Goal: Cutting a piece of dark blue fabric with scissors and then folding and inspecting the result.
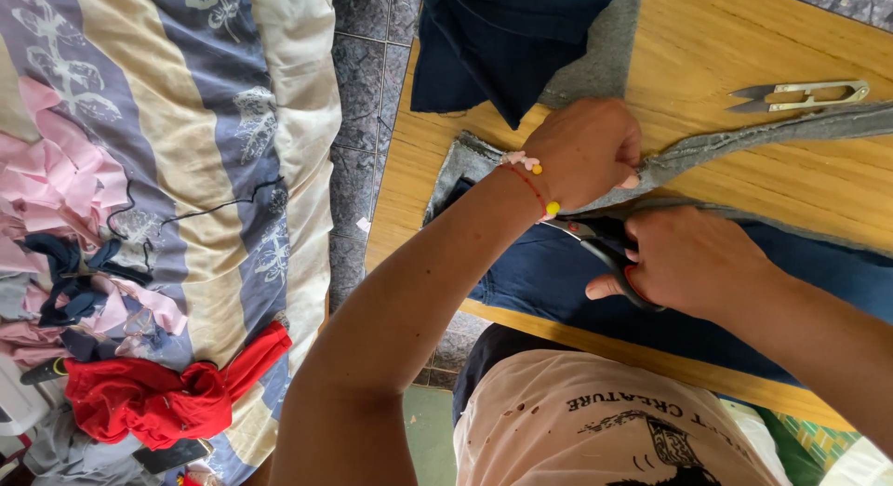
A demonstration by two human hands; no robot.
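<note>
A navy cloth (549,277) with a grey edge lies on a wooden table (726,49). My left hand (586,151), a beaded bracelet on its wrist, pinches a long grey fabric strip (791,133) that runs off to the right. Just below it, my right hand (693,263) grips black-handled scissors (605,244); their blades point left under my left wrist, at the seam where the grey strip meets the navy cloth.
Small metal thread snips (800,95) lie at the table's far right. A second navy cloth (502,39) on grey fabric sits at the top. Left of a strip of tiled floor (358,95), a striped quilt (186,123) holds pink, navy and red scraps (158,398).
</note>
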